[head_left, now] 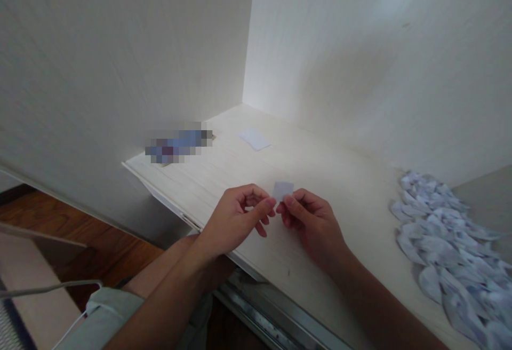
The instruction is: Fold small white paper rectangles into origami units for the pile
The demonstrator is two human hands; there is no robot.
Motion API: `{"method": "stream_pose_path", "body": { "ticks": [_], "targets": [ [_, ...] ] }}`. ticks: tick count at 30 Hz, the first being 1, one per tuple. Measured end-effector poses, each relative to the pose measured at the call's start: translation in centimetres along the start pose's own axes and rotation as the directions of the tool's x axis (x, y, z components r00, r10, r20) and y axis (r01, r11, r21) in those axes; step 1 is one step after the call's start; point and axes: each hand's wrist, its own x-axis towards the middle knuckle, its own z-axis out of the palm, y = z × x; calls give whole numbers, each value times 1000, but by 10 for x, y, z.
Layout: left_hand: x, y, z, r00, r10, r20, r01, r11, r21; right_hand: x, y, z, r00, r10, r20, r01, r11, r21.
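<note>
A small square piece of thin, pale paper (283,189) is held up just above the white desk (336,179). My right hand (316,223) pinches its lower right part between thumb and fingers. The thumb and curled forefinger of my left hand (239,221) close at its lower left corner, with the other fingers loosely bent. Beyond both hands, a flat white sheet of paper (255,140) lies on the desk.
A large heap of crumpled or folded white paper pieces (444,248) covers the desk's right side. A pixelated, bluish object (180,144) lies by the left panel (100,72). White panels enclose the back. An open drawer rail (272,318) runs below the front edge.
</note>
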Motion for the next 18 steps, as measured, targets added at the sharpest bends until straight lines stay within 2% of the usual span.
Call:
{"method": "stream_pose_path", "body": {
  "ticks": [6, 9, 15, 18],
  "targets": [
    [-3, -2, 0, 999, 33, 11, -33, 999, 34, -1, 2, 1, 999, 9, 36, -8, 1000, -22],
    [-4, -2, -2, 998, 43, 50, -46, 997, 58, -1, 1, 0, 998, 19, 53, -18, 1000, -11],
    [-1, 0, -3, 996, 28, 80, -30, 999, 24, 0, -4, 0, 995, -80, -64, 79, 997, -25],
    [0, -2, -1, 999, 46, 12, -47, 998, 44, 0, -6, 1, 987, -131, -92, 125, 989, -75]
  ]
}}
